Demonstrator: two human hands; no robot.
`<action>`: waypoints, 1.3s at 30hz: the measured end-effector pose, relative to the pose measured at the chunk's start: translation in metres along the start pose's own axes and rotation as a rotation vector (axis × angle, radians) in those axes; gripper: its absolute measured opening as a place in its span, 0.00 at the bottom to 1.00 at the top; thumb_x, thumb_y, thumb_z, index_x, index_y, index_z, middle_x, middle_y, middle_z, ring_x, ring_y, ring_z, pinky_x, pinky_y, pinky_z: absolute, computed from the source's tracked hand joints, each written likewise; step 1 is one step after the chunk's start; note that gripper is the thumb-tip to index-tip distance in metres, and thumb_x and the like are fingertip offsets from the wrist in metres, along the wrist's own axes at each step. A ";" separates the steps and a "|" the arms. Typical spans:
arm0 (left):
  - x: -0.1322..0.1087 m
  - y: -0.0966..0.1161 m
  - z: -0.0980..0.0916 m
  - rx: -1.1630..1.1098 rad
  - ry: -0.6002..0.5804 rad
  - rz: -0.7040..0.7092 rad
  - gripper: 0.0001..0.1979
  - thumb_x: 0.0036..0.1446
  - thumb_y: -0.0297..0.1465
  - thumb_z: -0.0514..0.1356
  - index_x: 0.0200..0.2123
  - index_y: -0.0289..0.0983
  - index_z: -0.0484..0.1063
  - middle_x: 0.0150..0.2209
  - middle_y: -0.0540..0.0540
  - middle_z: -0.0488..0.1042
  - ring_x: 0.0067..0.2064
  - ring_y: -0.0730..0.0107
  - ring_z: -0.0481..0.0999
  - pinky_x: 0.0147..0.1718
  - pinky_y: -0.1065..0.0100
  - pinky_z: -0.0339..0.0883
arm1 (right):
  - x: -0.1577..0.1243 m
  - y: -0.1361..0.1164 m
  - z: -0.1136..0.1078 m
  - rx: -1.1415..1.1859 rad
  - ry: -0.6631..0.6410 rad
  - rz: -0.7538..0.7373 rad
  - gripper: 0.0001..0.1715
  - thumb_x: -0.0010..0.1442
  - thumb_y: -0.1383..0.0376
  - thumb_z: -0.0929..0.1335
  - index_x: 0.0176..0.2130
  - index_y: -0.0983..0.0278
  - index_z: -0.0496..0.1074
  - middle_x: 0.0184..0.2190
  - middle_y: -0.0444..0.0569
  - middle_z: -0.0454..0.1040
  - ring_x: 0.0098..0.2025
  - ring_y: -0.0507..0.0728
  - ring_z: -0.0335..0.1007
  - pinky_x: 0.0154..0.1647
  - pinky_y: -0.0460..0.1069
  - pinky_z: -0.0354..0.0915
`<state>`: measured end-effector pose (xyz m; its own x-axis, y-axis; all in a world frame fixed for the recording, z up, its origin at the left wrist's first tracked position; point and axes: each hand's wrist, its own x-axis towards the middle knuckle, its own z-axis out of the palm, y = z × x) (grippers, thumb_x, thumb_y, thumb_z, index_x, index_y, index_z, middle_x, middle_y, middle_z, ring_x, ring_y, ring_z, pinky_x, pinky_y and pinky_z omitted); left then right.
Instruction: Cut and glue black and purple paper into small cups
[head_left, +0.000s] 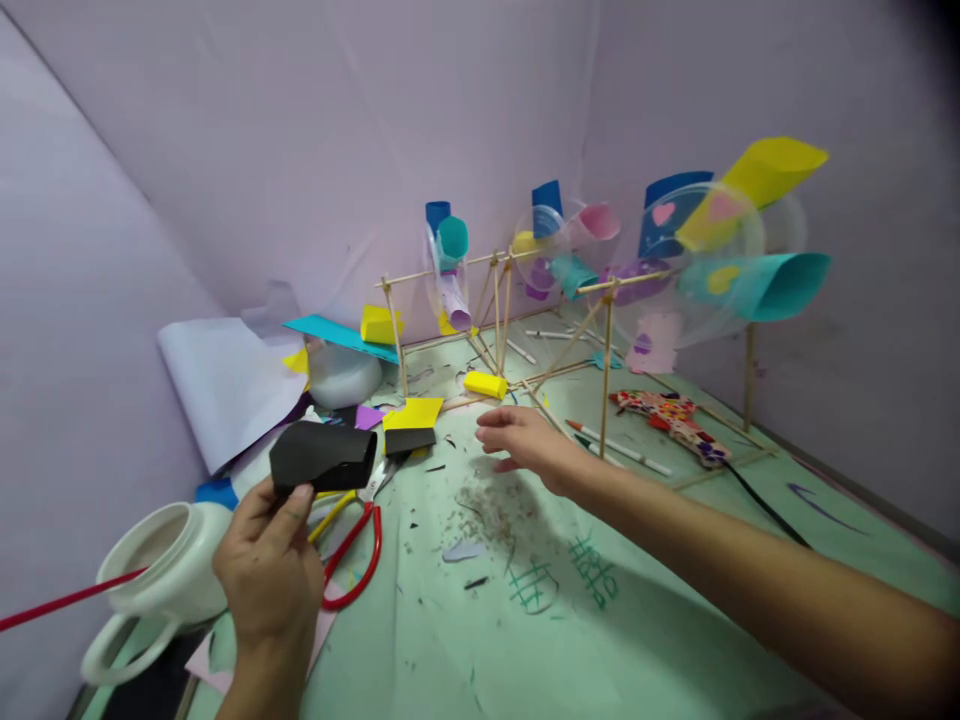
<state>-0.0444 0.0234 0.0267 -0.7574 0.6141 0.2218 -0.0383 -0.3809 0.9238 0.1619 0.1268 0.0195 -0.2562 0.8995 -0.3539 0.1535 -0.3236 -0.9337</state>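
Observation:
Between the thumb and fingers of my left hand point(274, 560) is a rolled piece of black paper point(321, 456), its open end facing right. My right hand point(525, 445) reaches over the table with fingers apart and holds nothing. Just beyond its fingertips lies a small yellow paper roll point(485, 385). Scissors point(352, 555) with red and yellow handles lie beside my left hand, partly hidden by it. A yellow paper piece point(414, 412) and a black paper piece point(409, 440) lie near the scissor blades.
Stick frames point(606, 370) hold clear discs with coloured paper tubes at the back right. A patterned glue gun point(671, 425) and markers point(622, 448) lie there. A white teapot-like vessel point(169, 560) stands at left, near a white paper sheet point(225, 385). Scraps litter the green tabletop point(525, 660).

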 end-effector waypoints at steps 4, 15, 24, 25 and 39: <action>0.006 -0.009 -0.006 0.004 0.018 -0.080 0.05 0.43 0.28 0.63 0.27 0.38 0.70 0.28 0.55 0.71 0.37 0.73 0.72 0.45 0.65 0.66 | 0.039 -0.014 0.033 0.013 -0.139 0.251 0.12 0.56 0.63 0.65 0.39 0.68 0.66 0.26 0.52 0.72 0.25 0.58 0.73 0.23 0.53 0.71; 0.004 -0.006 -0.006 -0.103 -0.096 -0.227 0.07 0.41 0.27 0.64 0.28 0.36 0.71 0.27 0.53 0.73 0.36 0.69 0.74 0.45 0.58 0.66 | 0.078 -0.003 0.075 0.170 -0.088 0.298 0.17 0.61 0.62 0.64 0.49 0.66 0.65 0.46 0.51 0.68 0.43 0.56 0.69 0.41 0.55 0.68; -0.016 -0.022 0.006 -0.130 -0.268 -0.285 0.16 0.35 0.28 0.70 0.33 0.37 0.75 0.31 0.50 0.77 0.37 0.70 0.75 0.42 0.70 0.67 | -0.001 0.043 0.028 0.367 0.064 -0.022 0.15 0.47 0.75 0.69 0.38 0.69 0.70 0.24 0.45 0.73 0.26 0.51 0.71 0.30 0.46 0.69; -0.022 -0.026 0.009 -0.126 -0.283 -0.322 0.17 0.34 0.29 0.70 0.33 0.36 0.76 0.31 0.49 0.78 0.37 0.69 0.75 0.42 0.69 0.67 | -0.007 0.047 0.025 0.377 0.075 -0.032 0.14 0.45 0.74 0.69 0.36 0.69 0.70 0.22 0.44 0.73 0.25 0.51 0.70 0.28 0.46 0.68; -0.045 -0.054 0.024 0.038 -0.270 -0.549 0.21 0.28 0.28 0.72 0.33 0.36 0.78 0.29 0.49 0.78 0.35 0.72 0.75 0.38 0.74 0.68 | -0.025 0.053 0.015 0.494 -0.112 -0.231 0.21 0.41 0.76 0.64 0.38 0.65 0.68 0.27 0.44 0.73 0.30 0.53 0.70 0.30 0.48 0.68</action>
<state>0.0076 0.0331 -0.0259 -0.4415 0.8691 -0.2229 -0.3492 0.0624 0.9350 0.1620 0.0828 -0.0215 -0.3339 0.9356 -0.1149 -0.3780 -0.2446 -0.8929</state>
